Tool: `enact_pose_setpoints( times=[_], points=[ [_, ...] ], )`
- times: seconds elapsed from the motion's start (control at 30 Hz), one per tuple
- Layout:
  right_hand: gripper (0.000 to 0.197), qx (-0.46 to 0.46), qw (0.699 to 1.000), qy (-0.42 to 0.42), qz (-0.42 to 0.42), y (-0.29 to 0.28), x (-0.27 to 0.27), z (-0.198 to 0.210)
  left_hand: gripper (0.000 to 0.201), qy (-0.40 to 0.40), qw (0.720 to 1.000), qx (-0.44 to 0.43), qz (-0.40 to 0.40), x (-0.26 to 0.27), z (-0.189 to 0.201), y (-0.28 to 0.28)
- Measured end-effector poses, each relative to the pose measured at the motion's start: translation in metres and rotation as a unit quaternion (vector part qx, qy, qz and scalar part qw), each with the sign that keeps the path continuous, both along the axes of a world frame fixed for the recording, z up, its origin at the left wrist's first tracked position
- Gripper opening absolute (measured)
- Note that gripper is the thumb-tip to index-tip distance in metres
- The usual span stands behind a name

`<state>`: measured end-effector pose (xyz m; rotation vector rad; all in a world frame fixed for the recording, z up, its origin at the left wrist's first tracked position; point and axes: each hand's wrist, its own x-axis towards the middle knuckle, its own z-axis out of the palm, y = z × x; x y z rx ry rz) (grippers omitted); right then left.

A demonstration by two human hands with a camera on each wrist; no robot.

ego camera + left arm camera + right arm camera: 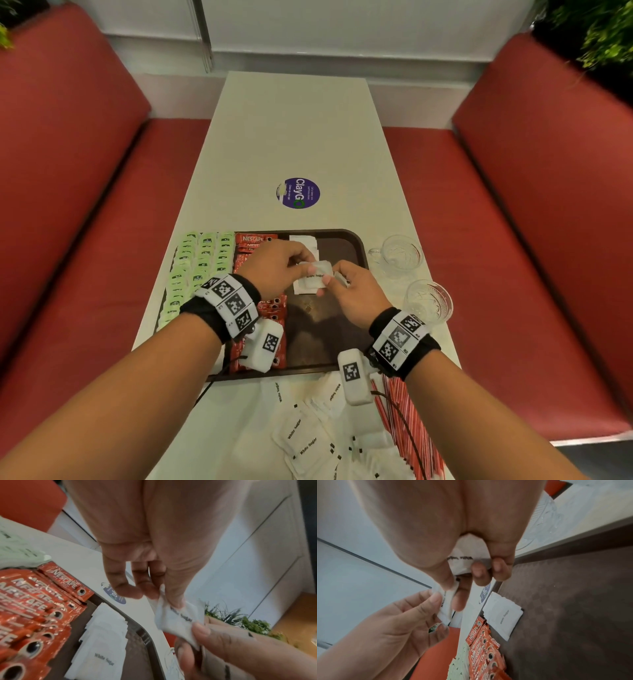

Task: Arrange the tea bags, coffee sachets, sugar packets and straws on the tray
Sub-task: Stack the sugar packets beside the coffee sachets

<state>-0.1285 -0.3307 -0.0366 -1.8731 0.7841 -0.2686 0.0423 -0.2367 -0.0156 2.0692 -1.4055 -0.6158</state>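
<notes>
A dark brown tray (359,244) holds green tea bags (195,263) in columns at its left. Red coffee sachets (253,241) lie beside them, then a short column of white sugar packets (303,241) (102,635) (503,615). Above the tray's middle, both hands pinch one white sugar packet (317,270) (178,619). My left hand (301,265) grips its far edge between thumb and fingers. My right hand (329,279) pinches its near corner and keeps more sugar packets (467,555) tucked under its curled fingers. Red-and-white straws (407,418) lie on the table at the near right.
A loose pile of sugar packets (308,435) lies on the table in front of the tray. Two glass cups (397,255) (428,301) stand right of the tray. A round purple sticker (298,193) marks the table beyond. Red benches flank the table.
</notes>
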Motion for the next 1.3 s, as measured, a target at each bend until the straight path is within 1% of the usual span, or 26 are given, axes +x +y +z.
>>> enact_pose_setpoints(
  times=[0.1,0.17,0.27,0.33,0.4,0.47,0.53,0.67,0.73,0.8,0.9,0.97,1.07,1.1,1.17,1.23,1.3],
  points=[
    [0.011,0.016,0.999,0.033,-0.008,0.003,-0.001,-0.003,0.007,-0.012,0.997,0.006,0.071,0.013,-0.012,-0.006],
    [0.014,0.047,0.997,0.055,-0.025,0.004,-0.004,-0.006,0.007,-0.033,0.994,0.054,0.094,0.02,-0.023,-0.009],
    [0.016,0.093,0.993,0.052,-0.054,0.003,-0.007,-0.01,0.008,-0.047,0.988,0.13,0.066,0.018,-0.039,-0.015],
    [0.009,0.105,0.991,0.048,-0.065,0.001,-0.008,-0.015,0.009,-0.05,0.985,0.155,0.048,0.012,-0.047,-0.02],
    [0.01,0.107,0.991,0.048,-0.071,-0.001,-0.01,-0.019,0.008,-0.061,0.982,0.171,0.041,0.007,-0.053,-0.026],
    [0.011,0.11,0.99,0.048,-0.072,-0.002,-0.012,-0.018,0.007,-0.065,0.981,0.175,0.051,0.008,-0.057,-0.03],
    [0.006,0.111,0.99,0.049,-0.073,-0.002,-0.014,-0.015,0.012,-0.068,0.981,0.172,0.066,0.01,-0.059,-0.034],
    [0.011,0.12,0.99,0.037,-0.065,-0.003,-0.017,-0.016,0.016,-0.1,0.977,0.17,0.079,0.01,-0.06,-0.036],
    [0.012,0.133,0.988,0.028,-0.067,-0.002,-0.016,-0.014,0.018,-0.122,0.975,0.171,0.071,0.009,-0.06,-0.035],
    [0.013,0.145,0.987,0.024,-0.066,-0.002,-0.016,-0.013,0.015,-0.134,0.975,0.166,0.054,0.006,-0.059,-0.034],
    [0.009,0.153,0.986,0.02,-0.058,-0.003,-0.016,-0.013,0.013,-0.143,0.972,0.185,-0.011,-0.002,-0.06,-0.031],
    [0.013,0.142,0.988,0.028,-0.055,-0.005,-0.016,-0.016,0.017,-0.158,0.964,0.208,-0.045,-0.006,-0.062,-0.03],
    [0.008,0.146,0.987,0.027,-0.06,-0.007,-0.015,-0.021,0.015,-0.164,0.963,0.211,-0.044,-0.006,-0.064,-0.032],
    [0.007,0.136,0.988,0.027,-0.061,-0.008,-0.015,-0.023,0.015,-0.164,0.963,0.211,-0.043,-0.007,-0.062,-0.033],
    [0.011,0.091,0.994,0.034,-0.051,-0.011,-0.015,-0.026,0.015,-0.162,0.963,0.208,-0.05,-0.008,-0.06,-0.035],
    [0.012,0.052,0.997,0.032,-0.043,-0.013,-0.016,-0.027,0.014,-0.152,0.97,0.185,-0.048,-0.008,-0.056,-0.034],
    [0.011,0.018,0.999,0.016,-0.039,-0.016,-0.018,-0.027,0.015,-0.12,0.982,0.142,-0.045,-0.006,-0.052,-0.031]
  ],
)
